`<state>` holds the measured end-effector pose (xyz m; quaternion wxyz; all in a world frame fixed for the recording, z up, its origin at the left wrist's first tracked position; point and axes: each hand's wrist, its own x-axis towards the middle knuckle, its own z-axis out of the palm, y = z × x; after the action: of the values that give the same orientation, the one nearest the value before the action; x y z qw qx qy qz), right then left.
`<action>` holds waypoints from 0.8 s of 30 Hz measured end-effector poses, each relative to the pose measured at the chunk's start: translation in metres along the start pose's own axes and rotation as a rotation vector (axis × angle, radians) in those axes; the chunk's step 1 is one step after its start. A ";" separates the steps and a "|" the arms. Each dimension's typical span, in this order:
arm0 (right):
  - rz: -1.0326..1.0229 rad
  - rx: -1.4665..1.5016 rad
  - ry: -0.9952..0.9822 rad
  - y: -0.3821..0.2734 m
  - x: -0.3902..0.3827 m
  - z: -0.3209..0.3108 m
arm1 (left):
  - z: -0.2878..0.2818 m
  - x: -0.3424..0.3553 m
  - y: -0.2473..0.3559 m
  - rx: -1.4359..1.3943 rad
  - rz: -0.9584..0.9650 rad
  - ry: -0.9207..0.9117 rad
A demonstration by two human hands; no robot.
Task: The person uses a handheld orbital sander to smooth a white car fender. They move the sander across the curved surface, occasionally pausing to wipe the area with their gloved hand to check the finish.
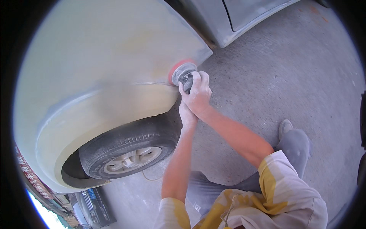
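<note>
My right hand (198, 93) is closed round the dark body of a round power sander (186, 78), fingers over its top. The sander's red-edged pad (172, 72) lies against the lower corner of a car fender (133, 42), just beside the wheel arch. My left hand (187, 114) is tucked below and behind the right one, close to the sander. Its fingers are hidden, so its grip does not show. Pale dust coats both hands. The fender is dull grey-green with yellowish patches.
Below the fender's arch (91, 103) sits a black tire (126, 133) with a silver wheel (133, 160). A grey car door (251, 15) is at the top. Concrete floor (305, 76) spreads to the right. A dark car (91, 208) stands at lower left.
</note>
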<state>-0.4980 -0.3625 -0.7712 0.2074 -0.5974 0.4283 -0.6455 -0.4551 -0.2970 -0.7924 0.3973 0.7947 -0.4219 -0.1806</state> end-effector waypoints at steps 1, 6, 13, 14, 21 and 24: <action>-0.012 0.000 0.070 0.000 -0.001 0.001 | -0.001 0.000 0.000 -0.219 -0.060 0.012; -0.076 0.052 0.023 -0.007 0.003 0.009 | -0.004 0.002 -0.003 -0.158 0.103 0.061; -0.040 -0.044 0.048 0.000 -0.003 0.003 | -0.001 -0.001 0.001 -0.158 0.011 0.032; -0.021 -0.040 0.035 0.000 -0.005 0.003 | -0.002 -0.002 0.002 -0.120 0.024 0.024; -0.110 0.044 0.006 -0.002 0.002 0.008 | -0.002 0.006 -0.003 0.080 0.221 0.135; -0.144 0.000 0.057 0.007 0.009 0.005 | 0.014 0.017 -0.008 -0.040 0.202 0.070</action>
<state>-0.4964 -0.3748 -0.7718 0.1483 -0.6082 0.3898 -0.6754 -0.4497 -0.3150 -0.8066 0.4438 0.7458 -0.4822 -0.1199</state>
